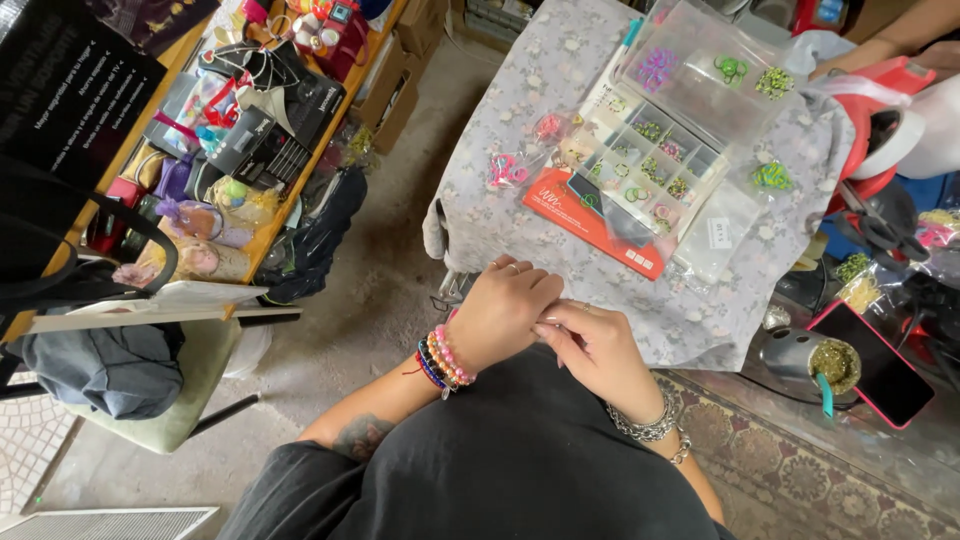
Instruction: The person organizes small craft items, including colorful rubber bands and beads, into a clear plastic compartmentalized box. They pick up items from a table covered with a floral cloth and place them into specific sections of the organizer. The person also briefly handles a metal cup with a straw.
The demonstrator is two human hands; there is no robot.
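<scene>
- Your left hand (500, 308) and right hand (597, 350) meet just off the near edge of the cloth-covered table (520, 120), fingers curled and touching each other; whether they pinch anything is too small to tell.
- The clear bead organiser (650, 150) lies well beyond your hands on the table, lid thrown open; its long axis runs from lower left up towards the far right corner.
- An orange card (570, 215) sits under its near end, close to the table's edge.
- Open floor (370, 300) lies to your left, between the table and the cluttered shelf (250, 110).
- To your right a pink phone (870, 360) and a glitter-filled cup (835, 365) crowd the low surface.
- Another person's arm (890, 45) reaches in at the far right corner.
</scene>
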